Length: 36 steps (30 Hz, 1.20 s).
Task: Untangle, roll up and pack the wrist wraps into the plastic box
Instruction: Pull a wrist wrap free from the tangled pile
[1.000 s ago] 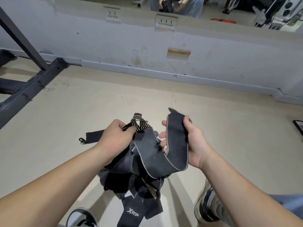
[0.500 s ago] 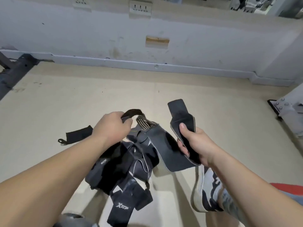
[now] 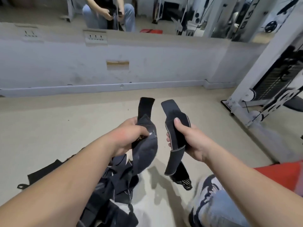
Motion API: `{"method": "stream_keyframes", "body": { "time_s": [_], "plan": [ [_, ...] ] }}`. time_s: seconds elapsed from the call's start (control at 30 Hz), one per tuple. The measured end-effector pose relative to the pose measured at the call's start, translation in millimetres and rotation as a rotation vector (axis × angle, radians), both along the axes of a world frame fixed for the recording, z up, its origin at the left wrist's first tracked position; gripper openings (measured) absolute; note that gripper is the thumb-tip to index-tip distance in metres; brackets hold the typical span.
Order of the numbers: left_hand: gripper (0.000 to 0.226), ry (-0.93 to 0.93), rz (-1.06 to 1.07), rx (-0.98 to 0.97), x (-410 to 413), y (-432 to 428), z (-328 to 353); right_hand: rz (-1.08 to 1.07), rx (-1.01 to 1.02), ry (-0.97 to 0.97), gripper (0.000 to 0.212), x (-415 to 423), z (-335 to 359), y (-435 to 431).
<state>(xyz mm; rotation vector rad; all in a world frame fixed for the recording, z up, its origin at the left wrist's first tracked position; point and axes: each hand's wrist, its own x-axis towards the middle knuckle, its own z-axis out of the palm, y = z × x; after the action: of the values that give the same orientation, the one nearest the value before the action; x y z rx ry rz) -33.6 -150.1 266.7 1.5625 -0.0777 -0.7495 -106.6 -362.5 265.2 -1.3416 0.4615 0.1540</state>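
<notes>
Two hands over the floor [image 3: 65, 128], each gripping a black wrist wrap.
At 6 o'clock a tangle of wraps [image 3: 118, 185] trails down from the left hand [image 3: 131, 136], whose fingers curl round the first wrap [image 3: 146, 145] near its upper end; a shoe [image 3: 208, 190] sits at 5 o'clock. Just beside it, towards 3 o'clock, the right hand [image 3: 188, 141] clamps the second wrap [image 3: 176, 133] between thumb and fingers, its tail dangling apart from the tangle. Beyond, the wall [image 3: 164, 68] at 12 and a weight machine [image 3: 270, 82] at 2.

Beige floor [image 3: 49, 128] — mirrored grey wall [image 3: 164, 66]
</notes>
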Motion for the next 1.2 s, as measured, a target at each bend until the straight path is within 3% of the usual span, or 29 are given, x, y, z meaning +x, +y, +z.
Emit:
{"method": "stream_keyframes", "body": {
  "time_s": [0.2, 0.4, 0.63, 0.8, 0.93, 1.0, 1.1, 1.2],
  "plan": [
    [0.024, -0.096, 0.065, -0.245, -3, -27, 27, 0.029, 0.097, -0.069, 0.041, 20, 2, -26],
    [0.019, -0.197, 0.076, -0.164, -13, -59, 36, -0.025, -0.033, -0.133, 0.037, 18, 29, -41],
    [0.021, -0.215, 0.085, -0.115, -30, -69, 51, -0.083, 0.094, -0.18, 0.043, 7, 64, -53],
    [0.025, -0.208, 0.055, -0.158, -35, -69, 62, -0.018, 0.421, -0.235, 0.043, 0, 75, -46],
    [0.029, -0.021, 0.11, -0.301, -38, -61, 68, -0.059, 0.515, -0.191, 0.027, 0, 82, -46],
    [0.031, 0.09, 0.144, -0.377, -38, -57, 72, -0.102, 0.456, -0.175, 0.01, 2, 83, -47],
    [0.03, 0.061, 0.184, -0.364, -37, -54, 74, -0.199, 0.27, -0.152, 0.029, 5, 80, -47],
    [0.029, -0.04, 0.171, -0.274, -38, -54, 75, -0.222, 0.231, -0.132, 0.029, 3, 74, -48]
  ]
}}
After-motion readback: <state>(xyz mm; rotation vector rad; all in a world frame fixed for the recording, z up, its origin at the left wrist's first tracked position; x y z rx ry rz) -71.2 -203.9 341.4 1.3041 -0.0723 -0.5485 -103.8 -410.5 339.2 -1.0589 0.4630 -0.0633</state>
